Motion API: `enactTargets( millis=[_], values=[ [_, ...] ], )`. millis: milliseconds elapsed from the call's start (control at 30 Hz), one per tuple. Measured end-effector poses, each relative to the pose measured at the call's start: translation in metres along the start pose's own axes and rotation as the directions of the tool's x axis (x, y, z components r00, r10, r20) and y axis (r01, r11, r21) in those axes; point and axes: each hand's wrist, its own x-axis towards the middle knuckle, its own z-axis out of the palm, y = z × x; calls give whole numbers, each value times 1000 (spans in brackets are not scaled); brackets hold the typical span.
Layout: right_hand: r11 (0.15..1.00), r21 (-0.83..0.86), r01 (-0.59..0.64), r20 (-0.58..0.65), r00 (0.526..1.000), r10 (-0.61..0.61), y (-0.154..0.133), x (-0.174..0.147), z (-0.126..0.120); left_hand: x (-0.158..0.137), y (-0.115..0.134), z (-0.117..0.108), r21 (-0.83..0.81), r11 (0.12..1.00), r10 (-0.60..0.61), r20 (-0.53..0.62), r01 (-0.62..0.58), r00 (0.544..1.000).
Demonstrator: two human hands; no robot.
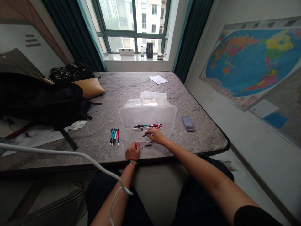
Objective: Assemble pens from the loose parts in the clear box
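Close to the mattress's near edge, my left hand (133, 152) is closed on a small red pen part (136, 145). My right hand (154, 136), just to the right and farther away, pinches a dark pen part (145, 135). A thin, light piece shows between the two hands; which part it belongs to I cannot tell. Below the right hand lies a short black piece (148, 145). Behind the hands stands a clear plastic box (148, 113), with a loose pile of pens (141, 126) showing in it. Several pens (114, 137) lie side by side left of the box.
A grey quilted mattress (192, 110) is the work surface. A blurred-out flat object (188, 123) lies right of the box, and papers (154, 94) lie behind it. A black backpack (42, 100) fills the left side. A white cable (89, 158) crosses the near left.
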Motion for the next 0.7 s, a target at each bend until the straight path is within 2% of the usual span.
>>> enactTargets(
  millis=[233, 700],
  values=[
    [997, -32, 71, 61, 996, -69, -2, 5, 0, 0, 2, -3, 40, 999, 19, 38, -20, 999],
    [995, -47, 90, 78, 993, -86, -6, 8, -5, 1, 3, -4, 54, 998, 21, 47, -24, 999]
  ],
)
